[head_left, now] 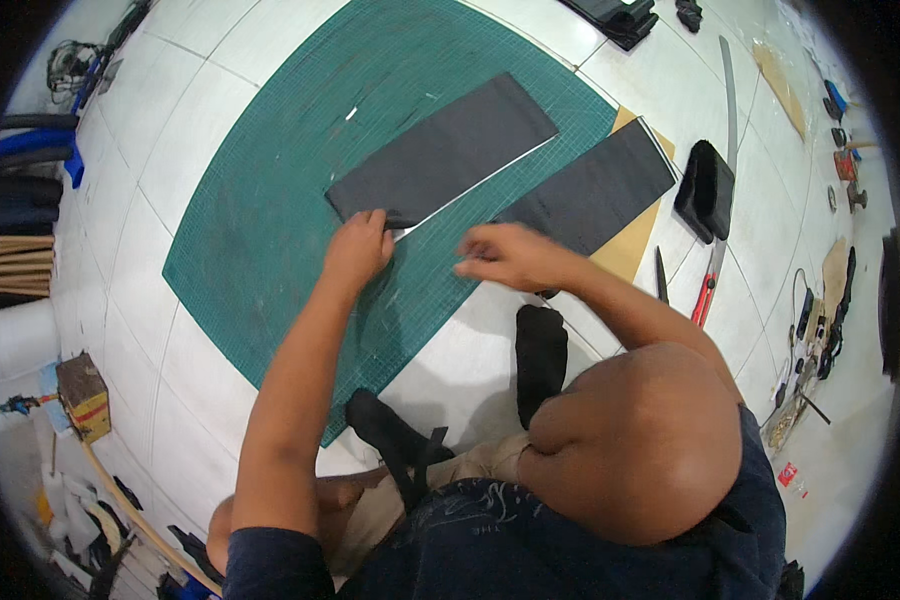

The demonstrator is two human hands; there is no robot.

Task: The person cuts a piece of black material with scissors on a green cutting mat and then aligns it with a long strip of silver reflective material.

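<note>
A dark grey rectangular sheet [440, 150] with a white lower edge lies slantwise on the green cutting mat [260, 220]. My left hand [362, 248] is closed on its near corner, where a bit of the dark material folds over and white shows beneath. To the right, my right hand [515, 257] hovers above the mat's edge with its fingers bent. Motion blurs those fingertips, so whether they hold anything is unclear. A second dark grey panel [600, 185] sits just beyond that hand, partly over a tan sheet [625, 250].
A black furry-lined piece [705, 190] lies right of the panels, near a long metal ruler [728, 110], a red-handled cutter [705, 298] and a black pointed tool [660, 275]. My black-socked feet [540, 350] rest at the mat's near edge. Tan rolls [10, 265] are stacked far left.
</note>
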